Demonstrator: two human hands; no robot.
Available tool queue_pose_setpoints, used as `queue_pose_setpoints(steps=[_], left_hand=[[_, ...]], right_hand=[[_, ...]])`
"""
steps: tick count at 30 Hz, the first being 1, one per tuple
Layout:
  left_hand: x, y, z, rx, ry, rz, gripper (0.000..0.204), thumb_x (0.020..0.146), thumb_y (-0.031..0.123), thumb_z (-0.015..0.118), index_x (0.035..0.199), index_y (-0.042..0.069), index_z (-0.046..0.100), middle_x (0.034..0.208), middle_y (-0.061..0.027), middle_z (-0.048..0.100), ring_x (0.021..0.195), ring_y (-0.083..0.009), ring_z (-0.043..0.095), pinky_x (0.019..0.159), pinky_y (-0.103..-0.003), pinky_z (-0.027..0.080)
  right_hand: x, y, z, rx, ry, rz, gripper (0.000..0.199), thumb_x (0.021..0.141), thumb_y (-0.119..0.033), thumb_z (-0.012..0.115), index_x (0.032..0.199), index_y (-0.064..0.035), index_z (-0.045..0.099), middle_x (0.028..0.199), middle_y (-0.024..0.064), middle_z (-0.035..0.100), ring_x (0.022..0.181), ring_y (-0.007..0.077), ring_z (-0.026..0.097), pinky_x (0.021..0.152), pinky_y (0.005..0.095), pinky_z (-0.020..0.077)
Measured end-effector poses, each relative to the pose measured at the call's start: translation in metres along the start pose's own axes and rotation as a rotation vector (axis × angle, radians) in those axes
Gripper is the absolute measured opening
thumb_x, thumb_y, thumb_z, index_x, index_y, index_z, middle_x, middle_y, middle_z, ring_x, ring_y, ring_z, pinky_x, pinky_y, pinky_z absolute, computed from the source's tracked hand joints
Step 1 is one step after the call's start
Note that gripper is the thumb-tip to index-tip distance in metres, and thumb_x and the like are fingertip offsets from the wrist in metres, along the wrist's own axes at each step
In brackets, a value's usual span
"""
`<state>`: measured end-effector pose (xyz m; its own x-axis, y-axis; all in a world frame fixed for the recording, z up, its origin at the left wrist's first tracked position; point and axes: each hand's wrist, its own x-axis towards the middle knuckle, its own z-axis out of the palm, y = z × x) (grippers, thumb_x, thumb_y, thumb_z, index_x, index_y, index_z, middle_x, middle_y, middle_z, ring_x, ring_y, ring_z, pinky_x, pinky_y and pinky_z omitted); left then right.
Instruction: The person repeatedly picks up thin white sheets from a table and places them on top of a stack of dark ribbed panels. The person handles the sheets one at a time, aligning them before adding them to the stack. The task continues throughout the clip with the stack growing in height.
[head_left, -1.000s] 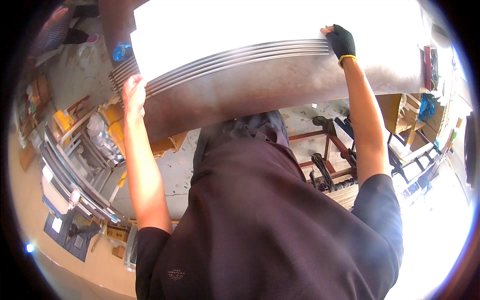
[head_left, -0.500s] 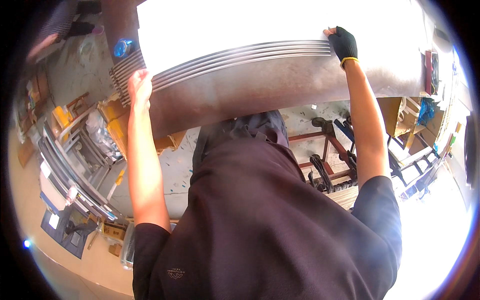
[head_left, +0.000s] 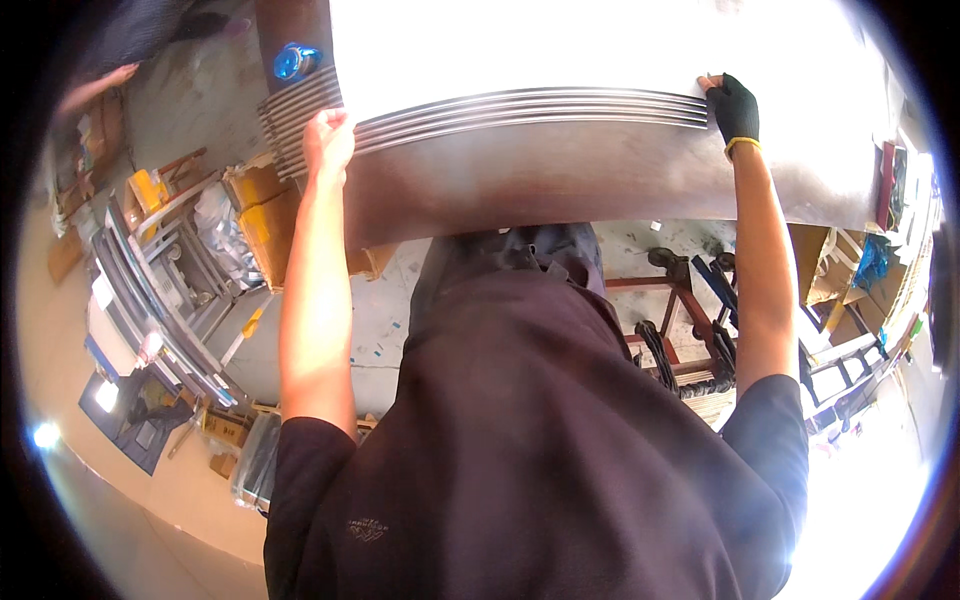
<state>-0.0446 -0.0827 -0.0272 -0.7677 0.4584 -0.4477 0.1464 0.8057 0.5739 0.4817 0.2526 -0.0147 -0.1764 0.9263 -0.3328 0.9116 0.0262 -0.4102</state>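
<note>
your bare left hand (head_left: 328, 140) and gloved right hand (head_left: 735, 105) each grasp an end of the stacked metal sheets (head_left: 530, 110).

Both arms stretched forward, well apart; bare left hand (head_left: 328, 140) fingers curled shut; gloved right hand (head_left: 735, 105) likewise gripping

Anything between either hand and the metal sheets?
Nothing visible. The bare left hand grips the near edge of the stack of metal sheets at its left end, and the black-gloved right hand rests on the same edge at the right end. Both are in direct contact.
</note>
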Motion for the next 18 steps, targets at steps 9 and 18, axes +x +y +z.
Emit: queue_pose_setpoints(steps=[9,18], left_hand=[[-0.002,-0.001,0.006,0.073,0.092,0.036,0.020,0.091,0.020,0.072,0.102,0.003,0.072,0.095,-0.0104,0.074,0.088,-0.0198,0.070,0.080,-0.034,0.054],[-0.010,0.006,0.013,0.174,0.176,0.077,0.016,0.090,0.020,0.072,0.097,0.006,0.072,0.092,-0.0095,0.075,0.085,-0.0219,0.072,0.080,-0.037,0.055]], right_hand=[[0.002,0.002,0.003,-0.006,0.001,0.007,0.042,0.089,-0.042,0.070,0.105,-0.0033,0.075,0.097,0.0158,0.076,0.089,0.0286,0.072,0.082,0.0367,0.0534],[0.002,0.001,0.002,0.005,-0.006,0.020,0.040,0.089,-0.042,0.071,0.101,-0.0041,0.075,0.093,0.0142,0.075,0.086,0.0284,0.071,0.080,0.0369,0.0526]])
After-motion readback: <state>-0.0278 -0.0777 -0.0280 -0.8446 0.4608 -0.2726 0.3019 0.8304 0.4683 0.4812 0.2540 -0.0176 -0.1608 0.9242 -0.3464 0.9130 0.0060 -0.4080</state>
